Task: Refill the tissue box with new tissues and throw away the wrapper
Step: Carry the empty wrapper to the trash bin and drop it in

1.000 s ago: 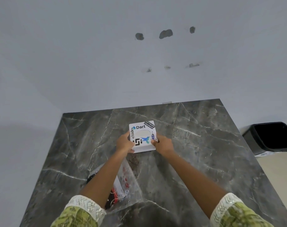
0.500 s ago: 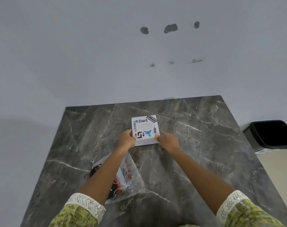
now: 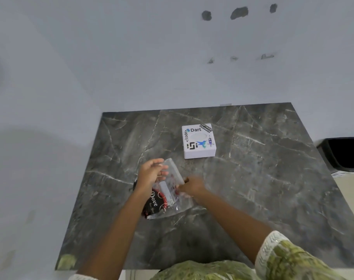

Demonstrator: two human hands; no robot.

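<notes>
A white square tissue box covered in stickers, with an oval slot on top, sits alone on the dark marble table, toward the back. In front of it lies a clear plastic tissue wrapper with red and black print. My left hand grips the wrapper's upper left edge, lifting it slightly. My right hand, blurred, pinches the wrapper's right side. Whether tissues remain inside the wrapper is unclear.
A black waste bin stands on the floor beyond the table's right edge. A pale wall rises behind the table. My green patterned sleeves fill the lower edge of the view.
Both hands have let go of the tissue box, which now rests on the table, and have pulled back to take hold of the wrapper.
</notes>
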